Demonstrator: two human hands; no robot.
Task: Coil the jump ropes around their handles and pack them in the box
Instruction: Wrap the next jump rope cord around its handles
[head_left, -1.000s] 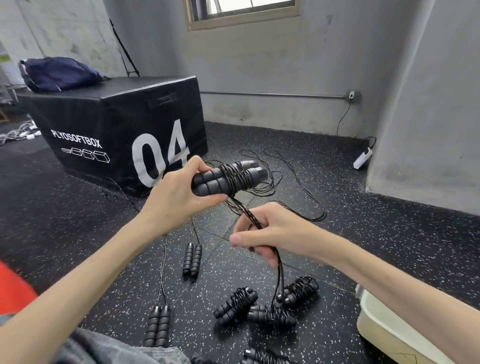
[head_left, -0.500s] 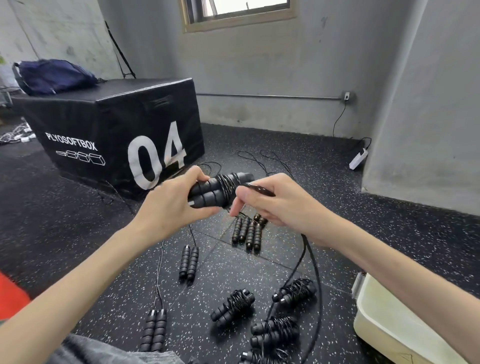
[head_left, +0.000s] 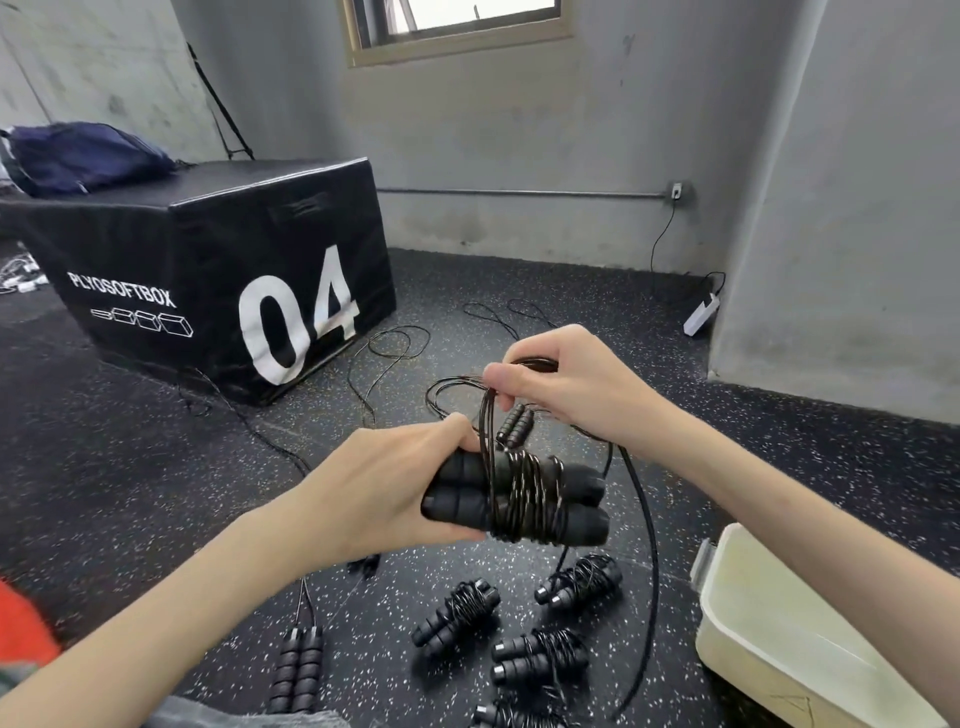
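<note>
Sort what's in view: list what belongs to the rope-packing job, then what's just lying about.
Job:
- left hand gripping the paired handles
- right hand pinching the rope
- coiled ropes on the floor
- uncoiled handle pair
- cream box

Lying about:
- black plyo box
- navy bag
- power strip

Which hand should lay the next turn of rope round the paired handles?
Right. The right hand already pinches the loose rope above the handles, free to circle them. The left hand is busy gripping their bare end and should steady the bundle.
</note>
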